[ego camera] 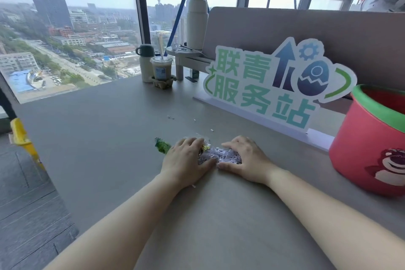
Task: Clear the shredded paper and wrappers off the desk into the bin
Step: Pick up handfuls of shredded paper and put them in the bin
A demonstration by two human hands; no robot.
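Note:
A small heap of pale shredded paper [219, 154] lies on the grey desk [109, 127], cupped between both my hands. My left hand [186, 160] rests on its left side, fingers curled over the heap and a yellow wrapper [205, 148]. My right hand [245, 159] presses in from the right, fingers bent around the shreds. A green wrapper [162, 145] lies just left of my left hand. A few stray paper bits [171, 117] sit farther back. The pink bin [370, 142] with a green rim and a bear picture stands at the right.
A cut-out sign [274, 85] on a white base stands behind the heap. At the back are an iced drink cup [161, 69], a small flask [145, 62], a tall bottle [196, 24] on a stand, and a grey partition [306, 28]. The window is beyond the desk's left edge.

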